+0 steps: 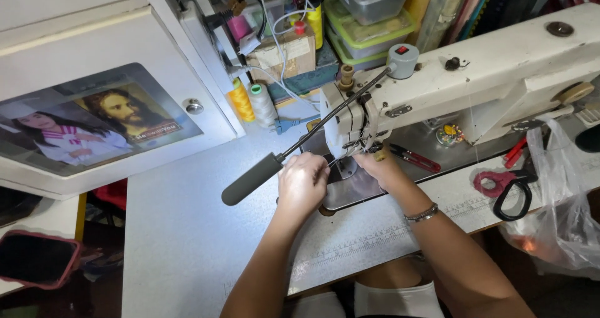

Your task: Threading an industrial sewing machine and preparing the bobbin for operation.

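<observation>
Sewing machine (475, 74), long axis running left-right, needle end left; left hand (303, 180) and right hand (382, 168) pinch closed at the needle, cardboard box (282, 54) behind.

The sewing machine (475, 74) has a cream painted metal body, worn and smudged, with a polished steel plate (350, 190) under the needle. Its gooseneck lamp (253, 179) ends in a matt grey head. The desk (187, 230) is a smooth pale laminate, lightly scuffed. The scissors (509, 190) have glossy plastic handles, pink and black. A thin clear plastic bag (559, 199) crinkles and shines. A metal bracelet (420, 215) glints on the right wrist.
</observation>
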